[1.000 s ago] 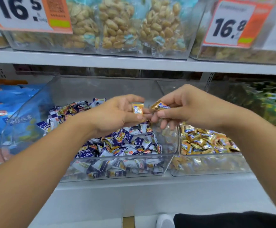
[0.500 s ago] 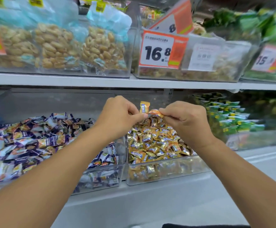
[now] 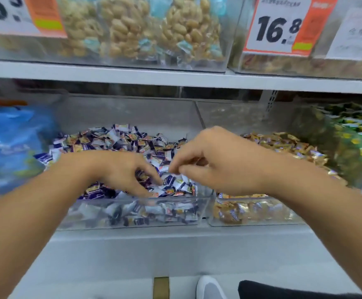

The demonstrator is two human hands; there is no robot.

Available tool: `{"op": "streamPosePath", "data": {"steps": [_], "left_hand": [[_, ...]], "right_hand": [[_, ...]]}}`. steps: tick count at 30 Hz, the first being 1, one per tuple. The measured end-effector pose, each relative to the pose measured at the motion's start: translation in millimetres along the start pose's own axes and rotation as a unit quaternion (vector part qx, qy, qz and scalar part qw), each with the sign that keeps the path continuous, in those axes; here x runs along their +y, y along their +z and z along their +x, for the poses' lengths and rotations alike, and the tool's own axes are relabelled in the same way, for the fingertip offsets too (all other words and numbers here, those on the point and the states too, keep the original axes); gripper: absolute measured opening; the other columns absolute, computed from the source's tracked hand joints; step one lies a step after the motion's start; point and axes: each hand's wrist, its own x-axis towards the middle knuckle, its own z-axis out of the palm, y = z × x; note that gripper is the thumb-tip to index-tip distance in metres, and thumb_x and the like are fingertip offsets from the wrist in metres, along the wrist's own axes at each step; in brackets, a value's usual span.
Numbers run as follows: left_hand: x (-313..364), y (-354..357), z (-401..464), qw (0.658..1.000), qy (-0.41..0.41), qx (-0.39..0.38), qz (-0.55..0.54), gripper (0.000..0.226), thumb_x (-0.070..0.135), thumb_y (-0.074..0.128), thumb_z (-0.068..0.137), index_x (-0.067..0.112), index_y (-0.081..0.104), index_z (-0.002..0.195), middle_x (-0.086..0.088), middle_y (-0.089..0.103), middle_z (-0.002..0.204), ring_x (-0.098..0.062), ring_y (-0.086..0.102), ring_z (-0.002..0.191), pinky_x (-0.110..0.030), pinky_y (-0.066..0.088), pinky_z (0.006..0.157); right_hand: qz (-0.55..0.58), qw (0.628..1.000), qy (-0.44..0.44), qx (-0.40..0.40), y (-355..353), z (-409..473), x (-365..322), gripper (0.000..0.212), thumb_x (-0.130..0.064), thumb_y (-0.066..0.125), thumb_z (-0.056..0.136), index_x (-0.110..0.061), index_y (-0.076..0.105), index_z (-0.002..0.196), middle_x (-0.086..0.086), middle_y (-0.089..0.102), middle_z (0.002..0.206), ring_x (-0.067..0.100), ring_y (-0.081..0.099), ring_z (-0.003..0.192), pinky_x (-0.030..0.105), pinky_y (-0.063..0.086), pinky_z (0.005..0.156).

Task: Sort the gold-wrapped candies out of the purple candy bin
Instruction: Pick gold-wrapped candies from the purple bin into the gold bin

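Observation:
The clear bin [image 3: 132, 201] at centre holds a heap of purple-and-white wrapped candies [image 3: 121, 143], with a few gold-wrapped candies [image 3: 93, 187] mixed in. To its right a second clear bin [image 3: 251, 221] holds the gold-wrapped candies [image 3: 283, 143]. My left hand [image 3: 121, 171] reaches down into the front of the purple bin, its fingers stretched onto the wrappers. My right hand [image 3: 218, 165] hovers over the same bin's right side, fingers bent and thumb close to forefinger. I see no candy in either hand.
Blue bags [image 3: 9, 143] fill the bin at the left and green packets [image 3: 359, 137] the one at the right. The shelf above [image 3: 175, 76] carries bins of bagged peanuts [image 3: 154, 29] and a 16.8 price tag [image 3: 279, 29]. A white shoe [image 3: 208, 288] shows below.
Both hands held gold candies and carried them over the gold bin. Now the candies are gone from the hands, and both hands are back over the purple bin, the left reaching in.

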Motion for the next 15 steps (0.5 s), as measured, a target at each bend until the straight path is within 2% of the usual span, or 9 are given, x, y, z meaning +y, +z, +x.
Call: {"op": "streamPosePath", "data": {"steps": [2,4,5,7,10,11,13,14,15], "left_hand": [[-17.0,5.4,0.3,1.0,-0.013,0.006,0.024,0.045,0.049,0.081,0.075,0.05,0.065,0.117,0.026,0.062,0.118,-0.001,0.057,0.11,-0.034,0.045,0.104],[-36.6,5.6,-3.8,0.997,-0.014,0.063,0.053,0.029,0.036,0.08,0.081,0.043,0.072,0.107,0.026,0.062,0.105,-0.001,0.059,0.1,-0.035,0.048,0.098],[-45.9,8.2,-7.6,0.994,-0.011,0.098,0.056,0.022,0.035,0.079,0.082,0.043,0.073,0.101,0.026,0.061,0.102,-0.002,0.059,0.097,-0.036,0.049,0.096],[-61.9,13.3,-14.8,0.986,0.001,0.16,0.042,0.014,0.038,0.075,0.084,0.045,0.072,0.096,0.026,0.06,0.1,-0.003,0.058,0.096,-0.038,0.049,0.092],[-72.7,18.5,-18.7,0.981,0.017,0.187,0.054,0.012,0.046,0.066,0.088,0.044,0.07,0.1,0.022,0.061,0.104,-0.005,0.056,0.098,-0.04,0.048,0.092],[-72.0,18.3,-19.7,0.979,0.023,0.191,0.062,0.02,0.055,0.06,0.088,0.042,0.069,0.101,0.021,0.059,0.104,-0.005,0.055,0.099,-0.04,0.048,0.092],[-66.8,13.8,-22.5,0.976,0.034,0.204,0.065,0.043,0.071,0.045,0.085,0.04,0.068,0.103,0.019,0.057,0.104,-0.005,0.053,0.1,-0.038,0.047,0.093],[-64.1,10.9,-24.9,0.974,0.039,0.214,0.066,0.05,0.076,0.04,0.083,0.04,0.066,0.104,0.018,0.056,0.105,-0.005,0.052,0.101,-0.037,0.047,0.092],[-62.4,8.4,-25.8,0.971,0.044,0.22,0.078,0.054,0.08,0.037,0.081,0.04,0.064,0.107,0.018,0.055,0.107,-0.005,0.051,0.103,-0.037,0.047,0.093]], "right_hand": [[-0.073,0.984,0.024,-0.158,20.5,35.1,-10.4,0.031,-0.005,0.051,0.087,-0.017,0.077,0.099,0.002,0.074,0.088,0.023,0.068,0.085,0.038,0.056,0.077],[-0.1,0.932,0.108,-0.33,41.3,65.4,-7.9,0.031,-0.004,0.048,0.091,-0.008,0.074,0.108,0.011,0.071,0.089,0.034,0.068,0.086,0.043,0.059,0.075],[-0.082,0.905,0.156,-0.387,47.8,78.1,-1.8,0.03,-0.004,0.048,0.094,-0.003,0.071,0.115,0.012,0.069,0.087,0.035,0.067,0.081,0.042,0.059,0.073],[-0.095,0.885,0.195,-0.412,48.5,101.8,12.0,0.031,-0.003,0.049,0.097,-0.001,0.064,0.124,0.009,0.064,0.085,0.028,0.062,0.072,0.035,0.055,0.068],[-0.181,0.909,0.179,-0.329,33.4,137.2,33.9,0.051,0.008,0.036,0.091,-0.009,0.058,0.134,0.011,0.063,0.125,0.031,0.063,0.105,0.035,0.055,0.082],[-0.148,0.918,0.188,-0.317,25.1,145.6,38.9,0.056,0.011,0.031,0.091,-0.012,0.057,0.135,0.011,0.059,0.13,0.031,0.062,0.109,0.035,0.056,0.079],[-0.007,0.938,0.21,-0.276,10.4,151.7,37.7,0.056,0.014,0.026,0.092,-0.009,0.062,0.129,0.015,0.062,0.125,0.029,0.062,0.1,0.033,0.056,0.068],[0.059,0.929,0.227,-0.286,5.9,150.6,32.4,0.052,0.012,0.028,0.091,-0.006,0.065,0.123,0.018,0.065,0.12,0.03,0.063,0.094,0.034,0.057,0.067],[0.112,0.906,0.234,-0.334,6.8,147.9,28.9,0.048,0.009,0.033,0.088,-0.004,0.068,0.118,0.021,0.067,0.118,0.032,0.065,0.092,0.037,0.059,0.071]]}}
